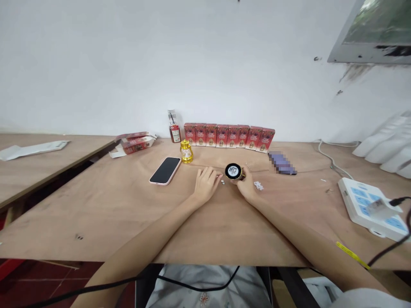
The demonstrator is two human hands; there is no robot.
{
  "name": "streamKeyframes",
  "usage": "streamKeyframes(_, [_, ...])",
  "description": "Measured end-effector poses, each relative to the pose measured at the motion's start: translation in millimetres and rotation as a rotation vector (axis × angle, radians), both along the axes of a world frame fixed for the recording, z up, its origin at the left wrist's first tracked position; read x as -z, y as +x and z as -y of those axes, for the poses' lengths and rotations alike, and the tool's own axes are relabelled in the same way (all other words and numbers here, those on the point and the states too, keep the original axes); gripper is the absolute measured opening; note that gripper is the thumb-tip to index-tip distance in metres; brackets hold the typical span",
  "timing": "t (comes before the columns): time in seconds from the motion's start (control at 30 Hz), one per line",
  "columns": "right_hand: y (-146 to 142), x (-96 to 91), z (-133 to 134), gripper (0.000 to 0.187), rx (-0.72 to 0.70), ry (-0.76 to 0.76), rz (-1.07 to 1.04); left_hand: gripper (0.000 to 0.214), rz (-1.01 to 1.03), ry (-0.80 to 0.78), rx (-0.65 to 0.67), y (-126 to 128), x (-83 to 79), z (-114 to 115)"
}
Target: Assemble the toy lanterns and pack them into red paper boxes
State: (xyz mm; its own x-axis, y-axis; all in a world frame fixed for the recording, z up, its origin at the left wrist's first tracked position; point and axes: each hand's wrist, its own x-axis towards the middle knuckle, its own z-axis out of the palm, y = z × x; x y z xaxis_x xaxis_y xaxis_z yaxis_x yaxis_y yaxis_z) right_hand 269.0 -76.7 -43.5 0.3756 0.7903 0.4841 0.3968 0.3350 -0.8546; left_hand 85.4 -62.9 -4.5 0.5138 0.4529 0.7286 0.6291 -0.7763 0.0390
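Observation:
My right hand (246, 185) is wrapped round a small lantern with a gold rim (233, 172), tipped so its black base and round white label face me. Just left of it, my left hand (206, 184) rests on the table with bent fingers. Its thumb and forefinger come together in a pinch; anything between them is too small to make out. Tiny round pale pieces (222, 182) lie beneath those fingertips. Beside my right hand are some small white scraps (258, 185). A gold lantern with a clear middle (186, 152) stands upright behind my left hand.
Several red boxes (222, 136) stand in a row by the wall, beside a bottle (175, 130). A phone (165, 171) lies left, and a torn red carton (136, 143) farther back. At right are a pixelated purple item (282, 163) and a power strip (359, 201) with cables.

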Motion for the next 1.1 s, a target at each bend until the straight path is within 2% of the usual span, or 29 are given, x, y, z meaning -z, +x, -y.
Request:
streamKeyframes(0.1, [-3.5,-4.9,3.4,0.040,-0.070,-0.023,0.039,0.024,0.147,0.088,0.032,-5.5,-8.0,4.2])
streamKeyframes(0.2, [-7.8,-10.5,7.4,0.039,-0.122,-0.018,0.083,0.021,0.192,0.166,0.078,-7.3,-13.9,8.1])
streamKeyframes(0.4, [-13.1,-18.5,13.8,0.037,-0.186,0.027,0.190,0.018,0.165,0.185,0.123,-7.6,-17.5,12.6])
streamKeyframes(0.6, [-16.2,-23.2,18.5,0.035,-0.174,0.021,0.247,0.019,0.128,0.198,0.155,-7.7,-15.4,11.9])
streamKeyframes(0.83, [-16.5,-24.5,19.3,0.038,-0.186,0.018,0.270,0.016,0.108,0.283,0.165,-6.1,-16.3,11.0])
streamKeyframes(0.97, [-16.3,-25.4,19.8,0.039,-0.184,0.030,0.299,0.013,0.110,0.229,0.157,-6.5,-16.5,11.3])
streamKeyframes(1.03, [-16.5,-26.0,20.2,0.038,-0.181,0.034,0.302,0.012,0.153,0.136,0.161,-6.1,-17.2,12.3])
streamKeyframes(1.1, [-16.6,-26.7,20.8,0.037,-0.172,0.034,0.303,0.009,0.245,-0.024,0.182,-4.9,-18.6,12.7])
